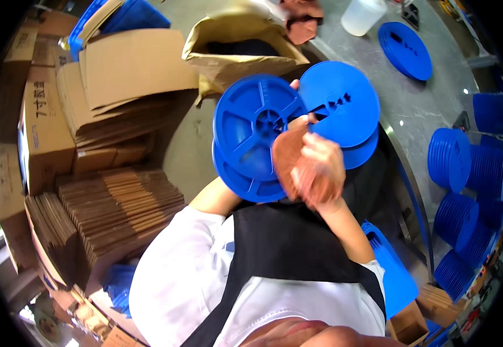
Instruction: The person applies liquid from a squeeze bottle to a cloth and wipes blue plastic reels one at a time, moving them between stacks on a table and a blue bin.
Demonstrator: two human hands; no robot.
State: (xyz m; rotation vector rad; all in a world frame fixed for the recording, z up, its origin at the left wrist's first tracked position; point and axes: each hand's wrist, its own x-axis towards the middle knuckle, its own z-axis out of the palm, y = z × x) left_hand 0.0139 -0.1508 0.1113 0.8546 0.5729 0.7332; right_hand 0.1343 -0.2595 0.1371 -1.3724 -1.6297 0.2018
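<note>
Right hand (316, 170): closed around a brown pad, its fingertips at the hub of a blue spoked reel (258, 121) held up near the chest. Left hand: hidden behind that reel; grip cannot be told. Second blue reel (344, 107): just right, overlapping. Open paper sack (234, 43): beyond. Flattened cardboard stacks (118, 211): left. Stacked blue reels (465, 173): on the grey table (413, 110), far right.
</note>
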